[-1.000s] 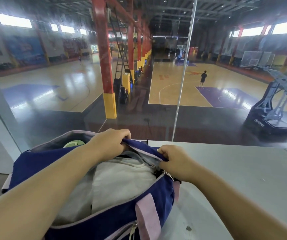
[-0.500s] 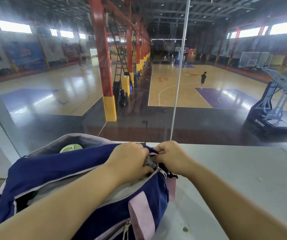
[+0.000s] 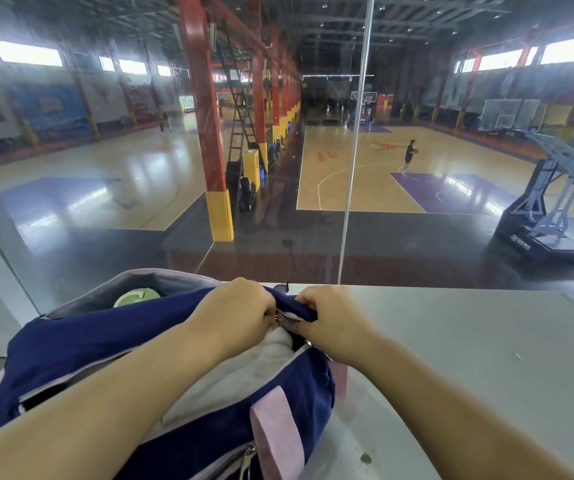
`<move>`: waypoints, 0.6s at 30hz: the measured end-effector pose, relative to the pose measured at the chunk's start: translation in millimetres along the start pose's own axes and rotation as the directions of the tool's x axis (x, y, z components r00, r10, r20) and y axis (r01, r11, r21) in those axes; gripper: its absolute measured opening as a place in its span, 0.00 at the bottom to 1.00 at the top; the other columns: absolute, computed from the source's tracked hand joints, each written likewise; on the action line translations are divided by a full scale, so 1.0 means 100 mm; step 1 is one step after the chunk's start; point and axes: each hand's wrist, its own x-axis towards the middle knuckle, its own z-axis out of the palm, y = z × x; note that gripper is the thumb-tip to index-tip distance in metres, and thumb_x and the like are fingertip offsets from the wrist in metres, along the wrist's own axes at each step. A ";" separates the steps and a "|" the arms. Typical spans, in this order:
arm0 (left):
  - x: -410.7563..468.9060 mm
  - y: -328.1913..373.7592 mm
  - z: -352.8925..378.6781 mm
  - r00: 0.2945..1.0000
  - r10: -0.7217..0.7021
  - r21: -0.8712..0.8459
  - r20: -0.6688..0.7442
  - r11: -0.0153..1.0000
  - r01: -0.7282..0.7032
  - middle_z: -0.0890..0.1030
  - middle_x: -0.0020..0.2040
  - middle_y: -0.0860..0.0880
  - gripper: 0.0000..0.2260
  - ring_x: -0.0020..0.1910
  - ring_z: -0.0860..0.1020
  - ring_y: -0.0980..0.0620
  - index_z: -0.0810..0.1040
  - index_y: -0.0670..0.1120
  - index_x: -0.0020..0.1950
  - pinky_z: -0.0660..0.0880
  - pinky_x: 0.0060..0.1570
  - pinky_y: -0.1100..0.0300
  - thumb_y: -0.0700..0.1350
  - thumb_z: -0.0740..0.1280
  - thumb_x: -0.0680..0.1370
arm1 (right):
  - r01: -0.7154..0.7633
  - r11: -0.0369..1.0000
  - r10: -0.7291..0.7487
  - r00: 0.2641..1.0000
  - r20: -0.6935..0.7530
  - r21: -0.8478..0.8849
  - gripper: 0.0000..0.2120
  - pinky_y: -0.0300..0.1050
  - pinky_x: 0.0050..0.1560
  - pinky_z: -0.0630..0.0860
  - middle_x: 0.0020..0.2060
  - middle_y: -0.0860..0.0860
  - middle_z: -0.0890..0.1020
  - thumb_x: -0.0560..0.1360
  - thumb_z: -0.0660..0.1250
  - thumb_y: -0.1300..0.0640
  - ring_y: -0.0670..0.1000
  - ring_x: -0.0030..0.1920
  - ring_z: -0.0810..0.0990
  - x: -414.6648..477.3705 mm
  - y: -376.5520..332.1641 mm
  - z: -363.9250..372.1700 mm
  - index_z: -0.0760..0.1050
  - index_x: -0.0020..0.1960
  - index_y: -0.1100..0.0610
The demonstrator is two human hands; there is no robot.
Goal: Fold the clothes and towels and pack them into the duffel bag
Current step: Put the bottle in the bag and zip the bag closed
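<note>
No text can be read clearly. The white marking on the hoop base [image 3: 521, 244], far right, is too small.

Duffel bag [image 3: 81, 344]: matt navy woven cloth, canvas-like, soft and creased. Strap [image 3: 278, 434] on its front: matt pale pink fabric, same trim along edges. Lining [image 3: 105, 292]: grey cloth, dull. Zip pull [image 3: 276, 317] between the hands: small shiny metal; second metal pull [image 3: 246, 457] on front pocket. White fabric [image 3: 230, 379] inside the opening: soft, fluffy-looking, matt. Green lid [image 3: 135, 298] in the end pocket: smooth plastic, slight sheen. Table [image 3: 486, 358]: smooth grey top, matt, some specks. Glass pane [image 3: 451, 168] behind: glossy, reflective. Court floor [image 3: 358, 174] beyond: polished wood, strong glare.
</note>
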 end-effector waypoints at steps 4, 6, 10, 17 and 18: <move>-0.15 -0.20 -0.05 0.991 -0.130 0.008 0.015 0.991 0.130 0.82 0.43 0.50 0.09 0.39 0.78 0.52 0.81 0.49 0.45 0.70 0.40 0.63 0.43 0.61 0.77 | -0.031 0.986 0.036 0.999 0.022 -0.165 0.04 0.49 0.43 0.76 0.43 0.52 0.81 0.70 0.64 0.58 0.55 0.43 0.77 -0.03 -0.03 0.00 0.75 0.44 0.52; -0.26 -0.37 -0.07 0.982 -0.186 0.016 0.001 0.982 0.186 0.82 0.41 0.52 0.09 0.38 0.77 0.55 0.82 0.50 0.45 0.70 0.39 0.64 0.44 0.62 0.77 | -0.038 0.976 0.044 0.999 0.024 -0.214 0.04 0.48 0.44 0.76 0.44 0.52 0.81 0.70 0.63 0.58 0.56 0.44 0.77 -0.04 -0.04 0.00 0.73 0.42 0.50; -0.51 -0.70 -0.12 0.950 -0.310 0.082 -0.027 0.947 0.311 0.82 0.42 0.54 0.10 0.39 0.77 0.55 0.82 0.54 0.45 0.72 0.41 0.63 0.47 0.61 0.76 | -0.084 0.958 0.096 0.995 0.030 -0.273 0.04 0.45 0.42 0.73 0.46 0.53 0.81 0.71 0.63 0.59 0.55 0.40 0.74 -0.05 -0.11 0.00 0.71 0.43 0.51; -0.71 -0.82 -0.07 0.926 -0.359 0.110 -0.117 0.922 0.372 0.82 0.50 0.51 0.11 0.48 0.78 0.50 0.82 0.55 0.50 0.72 0.45 0.58 0.50 0.60 0.77 | 0.018 0.894 0.020 0.997 0.080 -0.447 0.08 0.46 0.42 0.66 0.50 0.55 0.79 0.74 0.63 0.60 0.57 0.47 0.75 0.07 -0.58 0.02 0.73 0.53 0.57; -0.71 -0.81 -0.05 0.927 -0.350 0.114 -0.132 0.924 0.365 0.82 0.49 0.51 0.11 0.48 0.78 0.49 0.82 0.54 0.49 0.72 0.45 0.57 0.50 0.60 0.77 | 0.073 0.889 -0.036 0.995 0.089 -0.452 0.09 0.47 0.42 0.66 0.50 0.54 0.78 0.74 0.63 0.59 0.56 0.46 0.75 0.10 -0.69 0.06 0.73 0.54 0.57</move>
